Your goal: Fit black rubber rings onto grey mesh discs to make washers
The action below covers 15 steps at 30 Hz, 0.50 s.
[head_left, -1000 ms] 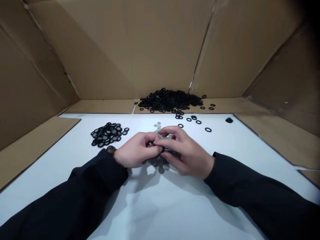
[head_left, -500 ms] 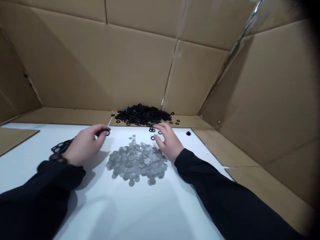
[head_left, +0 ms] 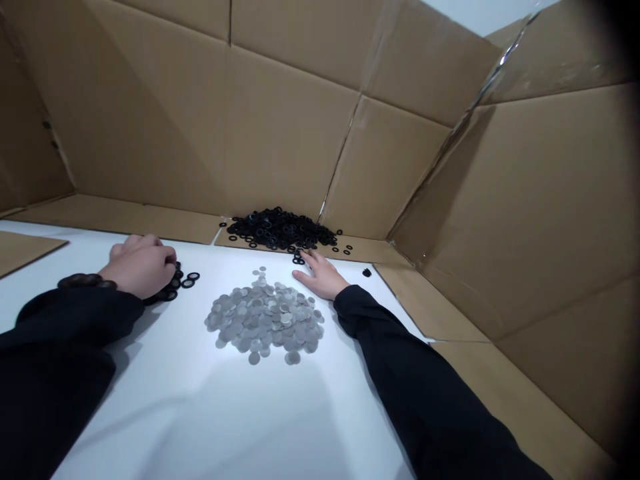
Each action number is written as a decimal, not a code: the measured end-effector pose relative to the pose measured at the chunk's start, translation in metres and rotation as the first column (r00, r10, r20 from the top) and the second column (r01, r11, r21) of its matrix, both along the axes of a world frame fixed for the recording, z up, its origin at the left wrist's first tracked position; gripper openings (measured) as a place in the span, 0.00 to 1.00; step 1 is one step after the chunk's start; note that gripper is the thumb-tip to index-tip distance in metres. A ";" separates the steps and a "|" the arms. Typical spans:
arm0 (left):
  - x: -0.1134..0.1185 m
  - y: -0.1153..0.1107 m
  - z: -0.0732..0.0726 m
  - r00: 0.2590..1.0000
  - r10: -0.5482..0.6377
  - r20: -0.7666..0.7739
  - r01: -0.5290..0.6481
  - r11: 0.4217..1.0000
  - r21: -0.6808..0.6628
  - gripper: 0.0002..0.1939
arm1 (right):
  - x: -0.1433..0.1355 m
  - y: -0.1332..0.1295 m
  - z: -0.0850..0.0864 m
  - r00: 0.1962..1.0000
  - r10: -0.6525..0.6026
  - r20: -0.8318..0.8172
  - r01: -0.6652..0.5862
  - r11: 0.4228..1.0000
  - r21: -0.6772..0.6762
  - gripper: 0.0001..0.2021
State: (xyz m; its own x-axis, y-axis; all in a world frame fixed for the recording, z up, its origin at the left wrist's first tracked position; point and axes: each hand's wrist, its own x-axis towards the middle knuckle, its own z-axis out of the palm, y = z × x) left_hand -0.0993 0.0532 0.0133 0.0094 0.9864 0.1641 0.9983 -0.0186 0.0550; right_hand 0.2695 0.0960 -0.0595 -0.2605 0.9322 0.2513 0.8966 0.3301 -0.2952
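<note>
My left hand [head_left: 141,268] is curled over a group of black rings [head_left: 172,285] at the left; its fingertips are hidden, so what it holds does not show. Several of these rings have greyish centres. At the far side of the table, my right hand [head_left: 324,276] has its thumb and fingers apart. Its fingertips touch or hover just over a few small loose black rings [head_left: 298,260]; I cannot tell which. Between the hands lies a wide heap of flat, round, translucent grey discs [head_left: 265,317].
A large pile of black rings [head_left: 280,229] rests against the back cardboard wall [head_left: 285,133], with stray rings around it. A small black lump [head_left: 367,273] lies right of my right hand. Cardboard sheets [head_left: 425,303] edge the white table [head_left: 225,420], and a cardboard wall [head_left: 540,220] rises at right.
My left hand has moved left, from holding a black ring near the discs to over the ring group. My right hand's fingers have stretched out by the loose rings. The view has shifted slightly.
</note>
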 end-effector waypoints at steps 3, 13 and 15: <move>-0.006 0.003 -0.004 0.999 0.017 0.051 -0.016 1.000 -0.006 0.16 | -0.002 0.000 0.001 0.995 0.096 -0.013 -0.095 0.994 0.055 0.26; -0.004 0.007 -0.027 0.991 -0.089 -0.095 0.082 0.994 -0.077 0.36 | -0.003 -0.004 -0.002 0.996 0.060 -0.071 -0.043 0.974 0.223 0.08; -0.006 0.007 -0.030 0.991 -0.086 -0.104 0.075 0.991 -0.106 0.32 | -0.003 -0.003 -0.003 0.994 0.055 -0.098 -0.029 0.970 0.243 0.07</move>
State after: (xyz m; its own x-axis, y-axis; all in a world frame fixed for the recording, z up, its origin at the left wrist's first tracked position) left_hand -0.1051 0.0606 -0.0168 0.1019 0.9932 0.0566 0.9939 -0.0993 -0.0471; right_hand 0.2668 0.0928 -0.0627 -0.2592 0.8297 0.4944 0.8494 0.4394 -0.2922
